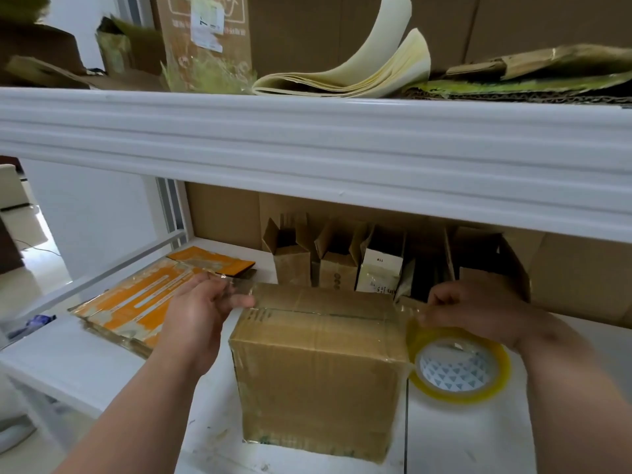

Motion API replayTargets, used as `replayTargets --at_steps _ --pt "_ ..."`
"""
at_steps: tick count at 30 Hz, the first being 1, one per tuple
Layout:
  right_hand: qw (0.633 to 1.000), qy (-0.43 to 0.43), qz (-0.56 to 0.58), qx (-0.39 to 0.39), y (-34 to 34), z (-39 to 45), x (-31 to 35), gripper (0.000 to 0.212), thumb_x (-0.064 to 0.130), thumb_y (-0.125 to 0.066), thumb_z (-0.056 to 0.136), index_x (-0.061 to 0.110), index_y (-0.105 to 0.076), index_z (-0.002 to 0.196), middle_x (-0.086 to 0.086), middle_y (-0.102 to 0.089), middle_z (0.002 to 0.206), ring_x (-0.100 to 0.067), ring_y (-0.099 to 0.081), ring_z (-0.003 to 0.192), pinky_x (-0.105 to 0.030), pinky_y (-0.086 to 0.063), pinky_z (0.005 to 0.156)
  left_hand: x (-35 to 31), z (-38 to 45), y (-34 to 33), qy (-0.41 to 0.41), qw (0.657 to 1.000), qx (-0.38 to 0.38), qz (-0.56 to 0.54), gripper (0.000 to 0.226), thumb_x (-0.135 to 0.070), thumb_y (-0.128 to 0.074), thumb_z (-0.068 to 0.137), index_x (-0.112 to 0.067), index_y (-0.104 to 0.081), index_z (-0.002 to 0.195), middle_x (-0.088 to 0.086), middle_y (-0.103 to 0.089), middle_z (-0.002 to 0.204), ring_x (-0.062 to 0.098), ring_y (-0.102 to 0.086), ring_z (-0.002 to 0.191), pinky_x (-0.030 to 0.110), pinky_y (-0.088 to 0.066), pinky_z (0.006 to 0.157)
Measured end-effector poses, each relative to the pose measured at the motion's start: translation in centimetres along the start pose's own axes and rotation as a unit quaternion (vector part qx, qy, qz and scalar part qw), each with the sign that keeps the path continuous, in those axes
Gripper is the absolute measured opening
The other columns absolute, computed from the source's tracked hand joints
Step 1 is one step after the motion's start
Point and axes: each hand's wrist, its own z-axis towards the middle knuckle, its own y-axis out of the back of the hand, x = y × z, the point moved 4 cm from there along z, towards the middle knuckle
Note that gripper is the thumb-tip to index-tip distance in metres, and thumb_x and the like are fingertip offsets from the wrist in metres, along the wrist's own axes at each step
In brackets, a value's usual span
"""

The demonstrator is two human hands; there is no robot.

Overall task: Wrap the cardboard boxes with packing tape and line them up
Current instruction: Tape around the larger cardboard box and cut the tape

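Brown cardboard box (318,354), glossy tape-wrapped, upright

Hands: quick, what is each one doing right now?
Left hand: pinches the tape strip at the box.
Right hand: grips the tape.

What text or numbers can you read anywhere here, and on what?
"11#": on the white carton at the shelf back, printed sideways.
"7": large digit on the label of the top-shelf box; its other print is blurred.
Sticker low on the white carton: too small.
Taped box: no legible text.
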Motion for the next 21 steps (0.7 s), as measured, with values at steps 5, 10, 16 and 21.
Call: replayTargets --at_steps 5,10,16,21 --pt "0.999 -0.024 0.012 0.025 -1.9 0.6 -0.5 0.019 0.035 -0.075 0.081 0.017 -0.070 0.084 0.003 -0.066 0.077 -0.013 -0.066 0.076 -0.028 -0.046 0.065 2.0 0.2 1.0 0.101 0.989 -0.064 0.084 0.006 -0.005 -0.054 0.093 -0.003 -0.059 0.089 0.013 -0.051 0.080 0.026 -0.048 0.072 0.033 -0.044 0.062" --pt "0.998 -0.043 0.024 0.033 -3.3 0.6 -0.4 0.018 0.038 -0.072 0.083 0.026 -0.072 0.096 0.002 -0.072 0.095 -0.014 -0.068 0.091 -0.038 -0.054 0.089 3.3 -1.2 0.5 0.202 0.972 0.001 0.122 0.021 -0.006 -0.057 0.089 -0.003 -0.073 0.075 0.019 -0.060 0.083 0.033 -0.055 0.080 0.047 -0.049 0.075" --pt "0.998 -0.053 0.028 0.023 -4.1 0.4 -0.3 0.020 0.043 -0.070 0.081 0.036 -0.067 0.100 0.006 -0.069 0.100 -0.013 -0.066 0.093 -0.042 -0.054 0.091 4.3 -2.0 0.3 0.189 0.981 -0.011 0.046 0.013 -0.013 -0.054 0.099 -0.007 -0.063 0.092 0.020 -0.063 0.083 0.030 -0.058 0.069 0.043 -0.050 0.069" --pt "0.998 -0.051 0.021 0.022 -4.2 0.0 -0.1 0.014 0.038 -0.066 0.087 0.035 -0.065 0.101 0.007 -0.066 0.100 -0.011 -0.062 0.094 -0.037 -0.052 0.090 4.2 -1.8 0.1 0.112 0.989 -0.046 0.083 0.025 -0.019 -0.054 0.100 -0.002 -0.068 0.087 0.012 -0.065 0.067 0.025 -0.055 0.061 0.036 -0.045 0.058"
